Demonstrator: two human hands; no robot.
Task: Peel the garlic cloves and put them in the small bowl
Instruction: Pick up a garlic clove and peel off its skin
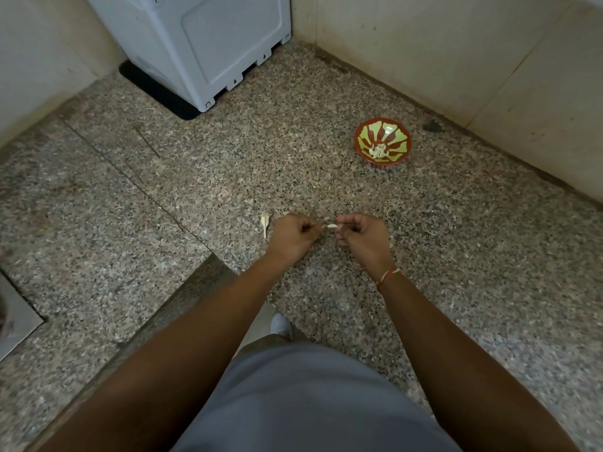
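A small pale garlic clove sits between my two hands above the speckled granite counter. My right hand pinches the clove with curled fingers. My left hand has its fingers curled and pinches a bit of skin at the clove's left end. The small red and green bowl stands far right near the wall, with several peeled cloves lying at its bottom. A dry garlic stem piece lies on the counter just left of my left hand.
A white appliance on a black mat fills the back left corner. Tiled walls close the counter at the back and right. A metal sink edge shows at the far left. The counter's front edge runs beneath my arms.
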